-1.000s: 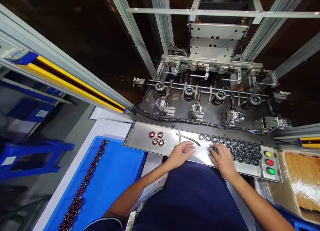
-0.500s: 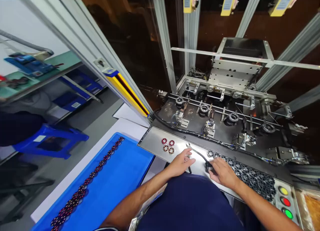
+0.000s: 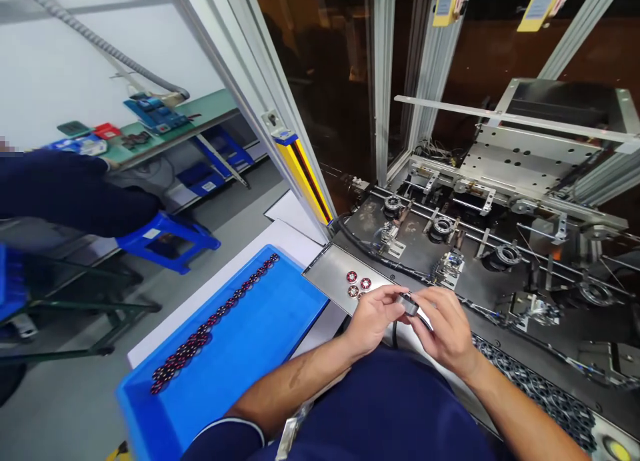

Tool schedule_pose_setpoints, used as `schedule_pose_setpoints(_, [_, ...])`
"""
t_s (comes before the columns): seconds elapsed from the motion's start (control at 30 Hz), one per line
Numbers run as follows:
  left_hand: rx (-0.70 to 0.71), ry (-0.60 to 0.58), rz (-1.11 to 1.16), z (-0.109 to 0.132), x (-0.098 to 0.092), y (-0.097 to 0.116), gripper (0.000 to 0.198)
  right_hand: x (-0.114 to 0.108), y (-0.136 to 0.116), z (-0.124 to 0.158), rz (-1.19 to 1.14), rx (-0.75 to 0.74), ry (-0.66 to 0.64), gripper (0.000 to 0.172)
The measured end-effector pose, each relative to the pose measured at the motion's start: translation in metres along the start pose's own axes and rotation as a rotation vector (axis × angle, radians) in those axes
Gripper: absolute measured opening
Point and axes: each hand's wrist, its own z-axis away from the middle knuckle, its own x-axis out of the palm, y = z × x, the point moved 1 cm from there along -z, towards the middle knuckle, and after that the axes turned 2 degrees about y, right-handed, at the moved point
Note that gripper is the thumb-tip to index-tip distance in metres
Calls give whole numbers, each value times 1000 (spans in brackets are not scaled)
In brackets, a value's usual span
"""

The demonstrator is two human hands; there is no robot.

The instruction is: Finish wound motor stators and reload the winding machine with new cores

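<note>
A small round part (image 3: 408,305), dark with a grey metallic side, is held between my two hands in front of my body. My left hand (image 3: 373,318) pinches it from the left with thumb and fingers. On its other side, the fingers of my right hand (image 3: 445,324) grip it. Just beyond my left hand, red-rimmed round parts (image 3: 365,284) lie on the metal ledge (image 3: 325,271). A dark handle (image 3: 395,334) shows below my hands; the rest of that tool is hidden behind them.
A blue tray (image 3: 260,334) at left holds a line of red-and-black round parts (image 3: 187,348). Many dark ring parts (image 3: 540,388) cover the ledge at right. Behind it stands a machine with ring fixtures (image 3: 443,226). A seated person (image 3: 75,188) is at far left.
My left hand has moved from beside the pliers to the round part, which both hands now grip. My right hand has lifted it off the ledge area. The view has swung left.
</note>
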Motion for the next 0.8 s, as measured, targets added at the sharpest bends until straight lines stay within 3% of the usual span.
schedule_pose_setpoints(0.13, [66,37,-38,0,-2,3,56,-3,-3,-6,-66,-4,34,57])
schedule_pose_setpoints(0.2, [78,29,-78,0,-4,8,52,-10,-4,-12,-155,50,-41,49])
schedule_pose_setpoints(0.3, [72,-43,-172,3,-7,22,47,-24,1,-23,-394,226,-242,31])
schedule_pose_setpoints(0.4, [165,-194,-421,5,-10,39,47,-33,8,-32,-624,402,-465,20])
schedule_pose_setpoints(0.5, [264,-333,-664,5,-12,52,45,-35,9,-41,-802,493,-710,24])
schedule_pose_setpoints(0.6, [254,-400,-749,2,-14,55,44,-37,9,-52,-901,452,-870,30])
schedule_pose_setpoints(0.7, [166,-307,-671,-3,-21,48,59,-38,32,-68,-865,397,-910,33])
schedule_pose_setpoints(0.8, [151,-23,-583,-12,-36,40,58,-33,100,-89,-526,362,-809,36])
